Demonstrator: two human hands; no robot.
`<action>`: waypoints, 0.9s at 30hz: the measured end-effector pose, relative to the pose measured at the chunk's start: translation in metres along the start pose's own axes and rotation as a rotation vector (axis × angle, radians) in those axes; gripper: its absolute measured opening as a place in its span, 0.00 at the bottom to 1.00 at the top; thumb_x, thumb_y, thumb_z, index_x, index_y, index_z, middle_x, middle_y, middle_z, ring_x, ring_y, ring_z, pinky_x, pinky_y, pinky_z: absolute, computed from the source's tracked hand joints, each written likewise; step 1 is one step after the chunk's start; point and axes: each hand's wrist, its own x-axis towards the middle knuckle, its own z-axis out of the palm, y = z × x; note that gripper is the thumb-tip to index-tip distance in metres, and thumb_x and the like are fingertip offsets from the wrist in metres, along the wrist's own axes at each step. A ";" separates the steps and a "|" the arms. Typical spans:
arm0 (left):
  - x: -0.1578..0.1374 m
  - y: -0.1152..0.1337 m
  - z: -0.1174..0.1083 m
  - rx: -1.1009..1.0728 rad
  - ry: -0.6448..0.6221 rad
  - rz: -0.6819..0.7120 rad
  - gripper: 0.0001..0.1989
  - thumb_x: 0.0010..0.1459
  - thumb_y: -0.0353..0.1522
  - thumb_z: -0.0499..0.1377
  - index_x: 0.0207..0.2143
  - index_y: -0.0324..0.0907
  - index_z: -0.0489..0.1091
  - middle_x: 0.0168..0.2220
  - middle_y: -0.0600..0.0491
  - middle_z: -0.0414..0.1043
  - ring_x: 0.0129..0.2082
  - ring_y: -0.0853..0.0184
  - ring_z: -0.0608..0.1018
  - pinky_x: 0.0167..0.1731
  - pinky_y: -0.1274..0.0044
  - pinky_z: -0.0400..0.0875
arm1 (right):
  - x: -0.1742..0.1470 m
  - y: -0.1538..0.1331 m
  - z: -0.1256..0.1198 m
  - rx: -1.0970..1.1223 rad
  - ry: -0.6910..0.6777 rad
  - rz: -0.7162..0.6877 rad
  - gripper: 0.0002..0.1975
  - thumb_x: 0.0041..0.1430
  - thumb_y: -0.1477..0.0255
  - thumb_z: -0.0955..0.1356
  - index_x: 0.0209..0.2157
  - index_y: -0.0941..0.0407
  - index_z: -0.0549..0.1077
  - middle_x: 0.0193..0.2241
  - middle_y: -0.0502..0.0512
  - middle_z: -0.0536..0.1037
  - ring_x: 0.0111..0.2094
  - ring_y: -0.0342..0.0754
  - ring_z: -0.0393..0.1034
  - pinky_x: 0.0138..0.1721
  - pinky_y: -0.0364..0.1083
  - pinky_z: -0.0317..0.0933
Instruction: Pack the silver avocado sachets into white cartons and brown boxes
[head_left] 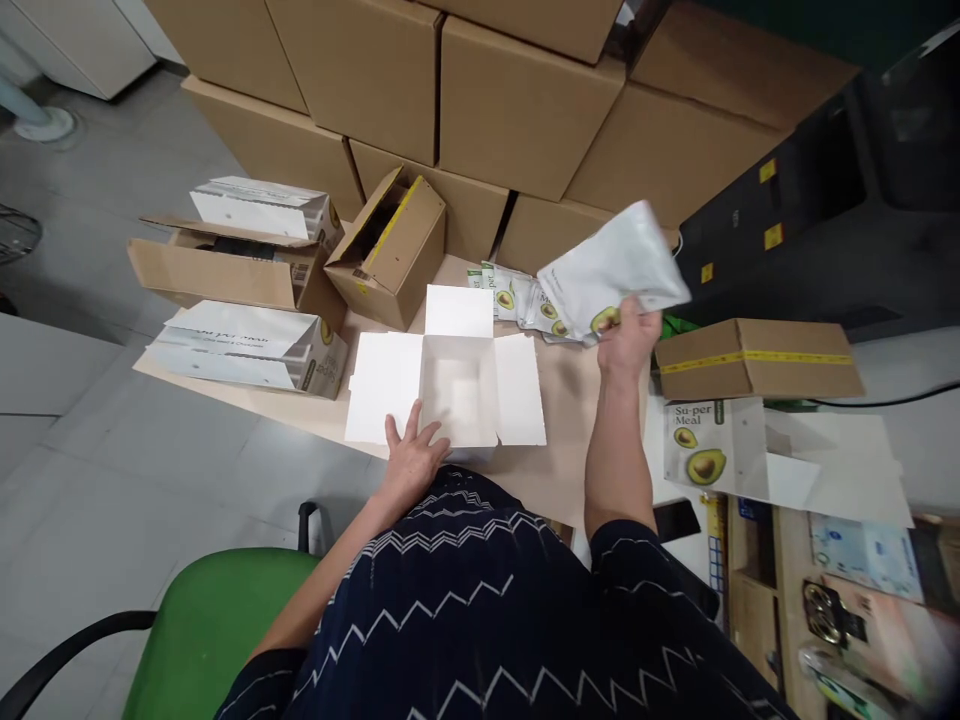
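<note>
A white box (459, 390) stands on the table with its flaps spread outward and its inside bare. My left hand (414, 448) rests on the box's near left edge, fingers spread. My right hand (630, 340) grips a white pouch (611, 270) printed with an avocado by its lower edge, right of the box. Beneath and left of that pouch lies a row of similar pouches (517, 300) overlapping on the table; the held one hides part of them.
Printed white cartons (232, 345) and an open brown box (217, 270) sit left. Another brown box (394, 250) stands behind. Stacked cartons (517, 110) wall off the back. At right are a taped box (757, 358), an opened printed carton (712, 450) and a dark machine (810, 230).
</note>
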 end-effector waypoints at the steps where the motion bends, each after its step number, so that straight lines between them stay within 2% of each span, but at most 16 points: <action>1: 0.000 0.000 -0.001 -0.003 -0.005 -0.002 0.08 0.66 0.34 0.56 0.37 0.46 0.75 0.55 0.46 0.75 0.71 0.41 0.51 0.57 0.32 0.41 | -0.008 -0.013 -0.006 0.126 0.043 -0.007 0.22 0.66 0.55 0.56 0.53 0.49 0.68 0.40 0.57 0.74 0.40 0.50 0.72 0.34 0.48 0.67; 4: 0.001 0.002 -0.002 -0.014 -0.014 -0.014 0.08 0.66 0.34 0.57 0.37 0.46 0.76 0.55 0.46 0.75 0.70 0.41 0.52 0.58 0.32 0.40 | -0.041 -0.050 -0.012 0.214 0.043 -0.055 0.20 0.64 0.52 0.58 0.49 0.46 0.71 0.37 0.55 0.74 0.38 0.49 0.73 0.30 0.47 0.67; 7: 0.002 0.003 -0.003 -0.028 -0.025 -0.022 0.08 0.65 0.35 0.57 0.37 0.46 0.77 0.54 0.46 0.75 0.70 0.40 0.53 0.57 0.32 0.40 | -0.083 -0.070 0.004 0.256 -0.023 0.068 0.18 0.58 0.53 0.65 0.44 0.48 0.72 0.34 0.52 0.74 0.30 0.46 0.71 0.24 0.43 0.65; 10: 0.003 0.004 -0.004 -0.041 -0.038 -0.027 0.08 0.65 0.35 0.58 0.38 0.46 0.78 0.55 0.45 0.74 0.70 0.40 0.52 0.58 0.32 0.40 | -0.130 -0.068 0.035 0.313 -0.215 0.326 0.18 0.50 0.55 0.72 0.39 0.51 0.71 0.29 0.48 0.72 0.23 0.40 0.65 0.17 0.39 0.56; 12: 0.003 0.004 -0.005 -0.044 -0.038 -0.027 0.09 0.65 0.35 0.57 0.40 0.46 0.78 0.55 0.45 0.74 0.70 0.40 0.52 0.58 0.32 0.39 | -0.159 -0.057 0.055 0.330 -0.372 0.474 0.18 0.49 0.56 0.73 0.37 0.52 0.71 0.26 0.45 0.71 0.19 0.38 0.60 0.15 0.38 0.51; 14: 0.003 0.005 -0.005 -0.045 -0.036 -0.028 0.09 0.65 0.35 0.58 0.41 0.47 0.78 0.55 0.45 0.74 0.70 0.40 0.52 0.58 0.32 0.38 | -0.179 -0.045 0.069 0.271 -0.516 0.524 0.16 0.50 0.58 0.72 0.36 0.52 0.71 0.25 0.45 0.70 0.20 0.39 0.60 0.16 0.38 0.52; 16: 0.003 0.005 -0.006 -0.047 -0.035 -0.036 0.08 0.64 0.35 0.59 0.41 0.47 0.78 0.56 0.45 0.74 0.70 0.40 0.53 0.58 0.32 0.38 | -0.187 -0.035 0.075 0.120 -0.659 0.454 0.12 0.52 0.62 0.70 0.36 0.53 0.71 0.29 0.47 0.74 0.26 0.42 0.67 0.23 0.40 0.61; 18: 0.003 0.005 -0.005 -0.050 -0.037 -0.040 0.08 0.64 0.35 0.59 0.41 0.47 0.78 0.57 0.45 0.73 0.70 0.40 0.53 0.59 0.33 0.37 | -0.185 -0.030 0.074 -0.076 -0.813 0.327 0.08 0.54 0.69 0.67 0.37 0.53 0.73 0.35 0.49 0.78 0.35 0.45 0.72 0.34 0.43 0.67; 21: 0.004 0.005 -0.005 -0.043 -0.043 -0.034 0.08 0.64 0.36 0.59 0.41 0.46 0.78 0.57 0.44 0.73 0.70 0.41 0.53 0.59 0.34 0.37 | -0.173 -0.030 0.068 -0.397 -1.072 0.146 0.16 0.54 0.78 0.63 0.43 0.53 0.75 0.42 0.52 0.80 0.42 0.48 0.74 0.45 0.46 0.65; 24: 0.005 0.005 -0.006 -0.026 -0.055 -0.024 0.09 0.65 0.36 0.57 0.40 0.45 0.77 0.57 0.44 0.73 0.70 0.40 0.53 0.59 0.34 0.39 | -0.167 -0.033 0.070 -0.758 -1.302 0.008 0.18 0.56 0.80 0.63 0.47 0.54 0.75 0.44 0.59 0.81 0.43 0.53 0.75 0.43 0.48 0.65; 27: 0.006 0.006 -0.007 -0.005 -0.062 -0.011 0.11 0.67 0.36 0.55 0.40 0.44 0.77 0.57 0.44 0.73 0.70 0.38 0.52 0.59 0.34 0.40 | -0.170 -0.034 0.083 -0.976 -1.394 -0.095 0.14 0.61 0.77 0.63 0.46 0.56 0.75 0.42 0.64 0.81 0.42 0.57 0.75 0.39 0.50 0.65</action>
